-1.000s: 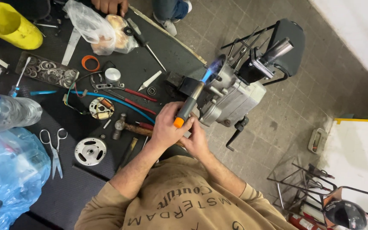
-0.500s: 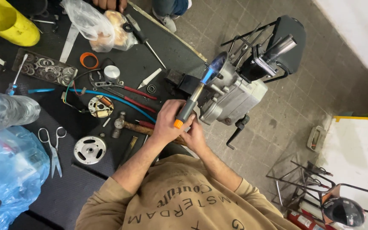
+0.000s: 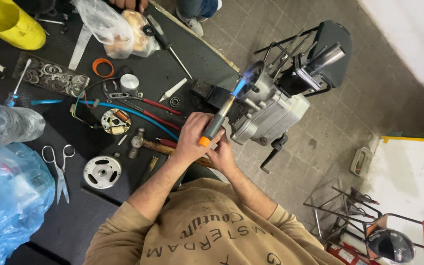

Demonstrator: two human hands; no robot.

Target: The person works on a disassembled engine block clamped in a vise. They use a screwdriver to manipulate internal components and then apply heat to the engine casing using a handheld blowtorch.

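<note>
Gripping a slim torch (image 3: pixel 218 121) w/ an orange end cap, the fingers of the left hand (image 3: pixel 192 136) are curled tight round its dark barrel. The right hand (image 3: pixel 222 156) is tucked just below & behind the left; its fingers are bent inward, but whether anything is held can't be told, since the left hand hides them. A blue flame (image 3: pixel 240 86) is thrown from the torch tip onto the top edge of the grey engine block (image 3: pixel 271 115), which is taken as landmark here.

Just left of the engine, a black vise (image 3: pixel 208 94) is seen at the bench edge, touching the block. Further left of the engine, red-handled pliers (image 3: pixel 148 104) & a blue hose (image 3: pixel 138 114) are laid across the dark bench (image 3: pixel 74 221). A wooden-handled hammer (image 3: pixel 158 146) lies lower left of the engine, partly hidden under the left wrist. A round silver flywheel (image 3: pixel 102 172) & scissors (image 3: pixel 60 169) are placed well left of it. A tray of washers (image 3: pixel 52 76) and a yellow container (image 3: pixel 13 24) are set far upper left. Right of the engine, grey floor tiles (image 3: pixel 369 93) are shown.
</note>
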